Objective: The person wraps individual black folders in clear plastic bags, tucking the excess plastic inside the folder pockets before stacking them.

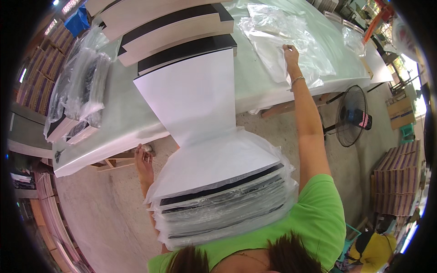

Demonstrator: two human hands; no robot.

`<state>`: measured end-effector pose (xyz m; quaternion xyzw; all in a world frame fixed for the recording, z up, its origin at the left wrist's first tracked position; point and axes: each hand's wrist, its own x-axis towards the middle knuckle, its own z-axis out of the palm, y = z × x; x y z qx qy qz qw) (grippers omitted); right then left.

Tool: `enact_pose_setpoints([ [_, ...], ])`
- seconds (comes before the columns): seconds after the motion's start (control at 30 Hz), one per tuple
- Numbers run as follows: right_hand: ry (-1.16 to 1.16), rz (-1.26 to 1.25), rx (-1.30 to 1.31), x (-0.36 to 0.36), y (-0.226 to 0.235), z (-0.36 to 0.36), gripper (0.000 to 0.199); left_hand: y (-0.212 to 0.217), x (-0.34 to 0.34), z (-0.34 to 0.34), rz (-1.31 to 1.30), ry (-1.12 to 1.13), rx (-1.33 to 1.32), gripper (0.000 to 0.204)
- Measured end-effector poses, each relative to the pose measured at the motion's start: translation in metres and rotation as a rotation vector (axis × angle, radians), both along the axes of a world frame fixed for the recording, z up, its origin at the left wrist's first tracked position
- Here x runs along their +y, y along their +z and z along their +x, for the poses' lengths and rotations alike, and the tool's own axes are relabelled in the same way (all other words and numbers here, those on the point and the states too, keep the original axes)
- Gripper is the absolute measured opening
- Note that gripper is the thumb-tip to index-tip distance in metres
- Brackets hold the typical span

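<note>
1. Two hands of mine are in view: my right hand (289,52) is stretched out over the desk (118,123), and my left hand (144,160) is down at the left edge of the stack I carry.
2. The fingers of my right hand are pinched narrow on the edge of a clear plastic bag (284,43) that lies flat and crumpled on the far part of the desk. A thin bracelet (297,80) sits on that wrist.
3. My left hand's fingers are curled against the side of a stack of bagged boards (223,200); how firmly they grip I cannot tell, since the stack hides most of the hand.
4. The stack rests against my chest, wrapped in clear plastic, its layers dark-edged, with a white sheet (195,98) on top that reaches up and overlaps the desk's near edge.
5. Beyond the white sheet, several pale boards with black edges (177,27) lie fanned across the desk.
6. At the left end of the desk sit more bagged bundles (84,86), wrapped in glossy plastic.
7. To the right, on the concrete floor, stands a round fan (351,116), and further right are piles of cardboard (397,179).
</note>
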<state>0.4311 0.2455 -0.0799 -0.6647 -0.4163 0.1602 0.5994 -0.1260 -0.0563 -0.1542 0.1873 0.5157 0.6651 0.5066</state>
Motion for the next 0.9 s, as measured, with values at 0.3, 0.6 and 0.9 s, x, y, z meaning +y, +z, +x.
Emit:
enact_pose_setpoints([
  [0.3,-0.076,0.112,-0.181,-0.029,0.048,-0.004,0.016,0.117,0.065,0.062,0.363,-0.068,0.417,0.025],
  [0.6,1.209,-0.031,-0.259,-0.210,0.167,-0.164,0.018,0.217,0.076,0.194,0.805,-0.734,1.156,0.079],
  [0.9,0.862,-0.006,0.432,-0.213,0.189,-0.132,0.028,0.152,0.082,0.089,0.103,-0.873,0.079,0.052],
])
